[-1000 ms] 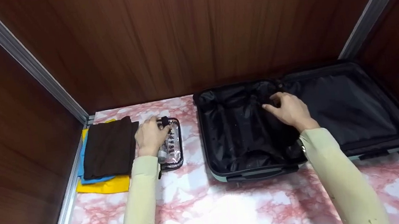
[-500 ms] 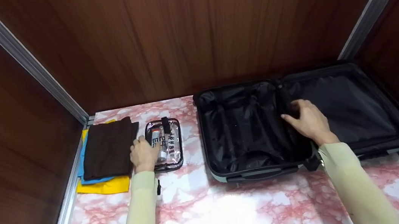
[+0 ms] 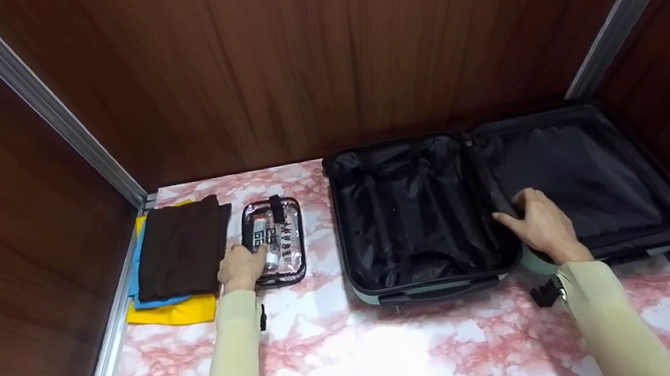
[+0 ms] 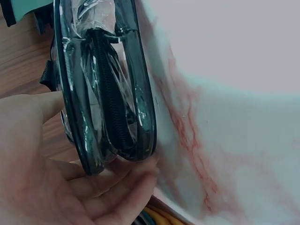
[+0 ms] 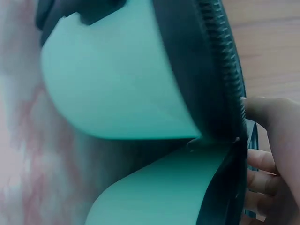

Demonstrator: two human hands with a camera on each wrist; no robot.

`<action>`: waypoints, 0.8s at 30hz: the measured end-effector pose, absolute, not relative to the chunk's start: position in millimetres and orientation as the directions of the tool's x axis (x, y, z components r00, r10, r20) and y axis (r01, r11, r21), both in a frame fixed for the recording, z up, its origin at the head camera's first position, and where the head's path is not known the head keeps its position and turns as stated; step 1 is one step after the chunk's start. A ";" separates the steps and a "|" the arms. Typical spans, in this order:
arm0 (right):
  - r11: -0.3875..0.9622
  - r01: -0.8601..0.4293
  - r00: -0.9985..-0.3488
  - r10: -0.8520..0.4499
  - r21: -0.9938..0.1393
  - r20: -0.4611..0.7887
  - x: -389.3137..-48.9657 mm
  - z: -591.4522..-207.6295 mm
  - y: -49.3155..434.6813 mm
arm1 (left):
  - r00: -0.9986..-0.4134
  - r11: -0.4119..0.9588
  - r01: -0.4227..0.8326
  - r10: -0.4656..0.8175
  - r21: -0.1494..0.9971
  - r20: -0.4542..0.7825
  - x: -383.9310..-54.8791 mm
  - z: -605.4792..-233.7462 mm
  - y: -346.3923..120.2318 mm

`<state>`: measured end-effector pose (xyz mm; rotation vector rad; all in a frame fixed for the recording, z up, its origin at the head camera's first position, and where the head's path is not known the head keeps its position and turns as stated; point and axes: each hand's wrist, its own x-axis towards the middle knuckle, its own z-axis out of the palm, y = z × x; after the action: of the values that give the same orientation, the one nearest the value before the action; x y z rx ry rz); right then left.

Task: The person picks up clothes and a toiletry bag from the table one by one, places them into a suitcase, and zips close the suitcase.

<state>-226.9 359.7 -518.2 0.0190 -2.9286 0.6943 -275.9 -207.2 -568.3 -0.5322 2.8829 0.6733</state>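
Note:
A clear zip pouch [image 3: 293, 244] with black trim and printed tubes inside lies left of the suitcase. My left hand [image 3: 241, 268] grips its near left edge, thumb on top; the left wrist view has the fingers under the pouch's [image 4: 105, 89] end. An open mint-green suitcase [image 3: 415, 216] with black lining lies at the right. Over the seam between its two halves is my right hand [image 3: 547, 226], thumb apart from the fingers and nothing held. In the right wrist view the thumb is beside the zipper edge [image 5: 222, 65]; whether it touches is unclear.
Folded clothes lie at the far left: dark brown [image 3: 179, 248] on top, blue [image 3: 160, 302] and yellow [image 3: 190, 311] beneath. Wood-grain panels [image 3: 293, 59] close in the back and sides of the pink-and-white marbled surface [image 3: 382, 361]. The suitcase lid [image 3: 584, 183] reaches toward the right panel.
My right hand has moved from inside the left suitcase half rightward and nearer, to the seam. The left hand has slid from the pouch's top toward its near left edge.

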 end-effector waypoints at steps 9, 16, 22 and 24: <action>0.892 -0.005 -0.991 0.057 -0.453 0.124 -205.5 -528.7 359.7 | -0.930 0.832 -0.362 -0.290 0.420 -0.227 -275.9 -568.1 -207.8; 0.876 -0.005 -0.983 0.084 -0.481 0.163 -200.8 -540.6 357.2 | -0.918 0.801 -0.390 -0.299 0.454 -0.262 -274.7 -566.3 -206.4; 0.865 0.006 -0.973 0.122 -0.502 0.198 -198.2 -545.4 356.2 | -0.915 0.788 -0.396 -0.297 0.472 -0.272 -275.8 -565.9 -204.6; 0.863 0.012 -0.968 0.137 -0.506 0.211 -197.6 -546.1 355.6 | -0.916 0.781 -0.395 -0.295 0.483 -0.271 -276.6 -565.2 -204.6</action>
<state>-197.6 355.6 -546.1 -0.1139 -2.7968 0.7569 -276.6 -204.6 -565.2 -0.5458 2.7925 0.8174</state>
